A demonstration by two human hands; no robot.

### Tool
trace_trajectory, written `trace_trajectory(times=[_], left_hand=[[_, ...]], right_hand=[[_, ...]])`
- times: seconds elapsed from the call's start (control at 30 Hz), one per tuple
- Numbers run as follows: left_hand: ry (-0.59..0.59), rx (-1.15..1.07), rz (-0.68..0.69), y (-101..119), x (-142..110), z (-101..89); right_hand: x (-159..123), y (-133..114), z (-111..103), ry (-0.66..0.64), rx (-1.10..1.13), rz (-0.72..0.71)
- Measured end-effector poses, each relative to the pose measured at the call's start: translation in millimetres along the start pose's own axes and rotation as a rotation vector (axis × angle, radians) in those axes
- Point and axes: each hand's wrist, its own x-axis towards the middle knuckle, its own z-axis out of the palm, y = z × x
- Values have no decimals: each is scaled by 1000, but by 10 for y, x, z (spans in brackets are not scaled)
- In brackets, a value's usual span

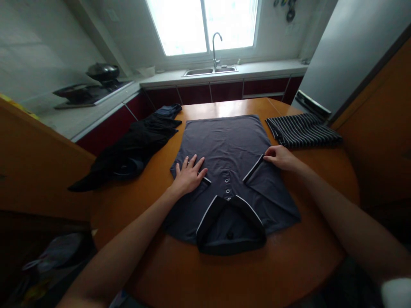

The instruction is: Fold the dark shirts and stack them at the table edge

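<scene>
A dark grey polo shirt (221, 145) lies front up on the table, its black, white-edged collar (231, 248) towards me and its hem at the far side. Both short sleeves rest inward over the chest, their striped cuffs slanting on either side of the button placket (227, 186). Fingers spread, my left hand (189, 175) lies flat on the left sleeve and partly covers its cuff. My right hand (279, 157) pinches the outer end of the right sleeve's cuff (253, 168) between thumb and fingers.
Dark clothes (138, 141) are heaped at the left of the round wooden table (237, 278). A folded black-and-white striped garment (303, 129) lies at the right. Beyond stand a counter with a sink (210, 71), a stove with pans (102, 72) and a fridge (334, 55).
</scene>
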Motion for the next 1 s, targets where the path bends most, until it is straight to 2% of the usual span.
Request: trace_trajectory(times=[0.27, 0.4, 0.47, 0.6, 0.7, 0.83, 0.9, 1.0], left_hand=[[4, 8, 0, -5, -3, 2], [6, 19, 4, -3, -7, -3], [1, 16, 0, -2, -5, -4], [-2, 2, -2, -3, -3, -4], [-3, -1, -1, -2, -7, -10], [4, 5, 2, -1, -7, -12], [4, 13, 4, -6, -2, -5], [3, 29, 3, -19, 11, 10]], right_hand=[[41, -3, 19, 48, 107, -41], [24, -12, 24, 68, 12, 25], [-9, -48, 23, 123, -79, 28], [-130, -196, 108, 235, -219, -76], [-247, -335, 307, 181, -270, -129], [-348, -493, 565, -7, -330, -152], [-375, -563, 588, -11, -354, -165], [-436, -677, 496, 63, -384, -169]])
